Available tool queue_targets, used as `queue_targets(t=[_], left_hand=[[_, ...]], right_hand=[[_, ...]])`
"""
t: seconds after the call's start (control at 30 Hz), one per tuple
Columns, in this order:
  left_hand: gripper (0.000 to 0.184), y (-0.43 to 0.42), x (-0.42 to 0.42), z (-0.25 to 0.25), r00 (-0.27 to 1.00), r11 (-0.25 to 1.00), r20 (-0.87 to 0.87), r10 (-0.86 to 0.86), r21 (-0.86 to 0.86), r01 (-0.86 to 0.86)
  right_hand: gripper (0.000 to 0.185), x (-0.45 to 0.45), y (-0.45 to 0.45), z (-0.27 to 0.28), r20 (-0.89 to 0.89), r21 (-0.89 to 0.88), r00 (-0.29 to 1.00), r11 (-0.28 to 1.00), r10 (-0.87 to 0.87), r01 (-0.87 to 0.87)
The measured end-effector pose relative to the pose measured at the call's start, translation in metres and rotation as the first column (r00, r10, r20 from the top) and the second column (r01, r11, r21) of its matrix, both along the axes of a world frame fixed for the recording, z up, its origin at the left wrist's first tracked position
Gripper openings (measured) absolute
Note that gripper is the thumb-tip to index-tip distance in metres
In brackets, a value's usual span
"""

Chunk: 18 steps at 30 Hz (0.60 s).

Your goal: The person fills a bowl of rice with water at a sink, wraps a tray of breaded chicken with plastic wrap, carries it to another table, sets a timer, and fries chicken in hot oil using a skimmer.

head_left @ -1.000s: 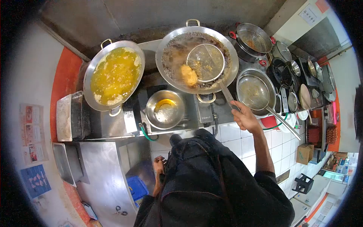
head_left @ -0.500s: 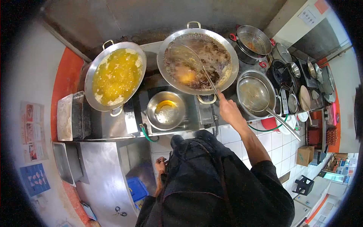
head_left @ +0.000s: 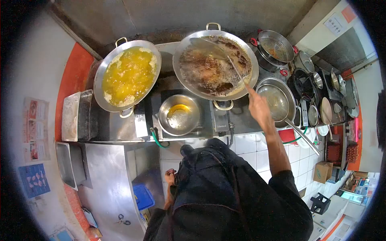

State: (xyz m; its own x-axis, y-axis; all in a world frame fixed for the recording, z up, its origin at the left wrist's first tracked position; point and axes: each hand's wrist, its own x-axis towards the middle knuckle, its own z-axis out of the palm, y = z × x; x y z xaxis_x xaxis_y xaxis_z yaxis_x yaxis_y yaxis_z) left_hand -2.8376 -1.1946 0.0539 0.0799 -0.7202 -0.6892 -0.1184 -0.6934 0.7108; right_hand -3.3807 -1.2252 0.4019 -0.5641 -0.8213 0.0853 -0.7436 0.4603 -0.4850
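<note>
My right hand (head_left: pixel 259 107) is closed around the thin metal handle of a long-handled skimmer (head_left: pixel 238 71). The skimmer reaches into a wide two-handled wok (head_left: pixel 189 90) of bubbling dark oil; its head is blurred near the far left of the oil, and brownish food shows dimly there. Low at my left side, my left hand (head_left: pixel 170 176) has its fingers curled; whatever it may hold is too small to make out. Between the hands, on the counter, sits a steel bowl (head_left: pixel 163 123) with a little yellow oil.
A second wok (head_left: pixel 99 89) of foaming yellow oil stands at left. Right of my right hand, a large mesh strainer (head_left: pixel 302 136) rests across a steel basin (head_left: pixel 292 94). A red-handled pot (head_left: pixel 261 60) is behind it. Metal trays (head_left: pixel 70 116) line the left end.
My right hand has moved up and right with the skimmer, whose head has swept toward the wok's far side. The view has shifted slightly. My left hand stays low.
</note>
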Motion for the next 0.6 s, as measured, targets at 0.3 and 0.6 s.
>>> queue_targets(t=[0.3,0.6], left_hand=[[0.019,-0.001,-0.006,-0.009,0.982,0.988,0.117,-0.149,-0.017,0.152],[0.024,-0.015,-0.021,0.027,0.995,0.995,0.025,-0.098,-0.018,0.098]], right_hand=[[0.061,-0.037,-0.003,-0.021,-0.153,0.144,0.987,0.989,0.049,-0.027],[0.054,-0.035,0.023,-0.011,-0.067,0.217,0.997,0.976,0.029,-0.014]])
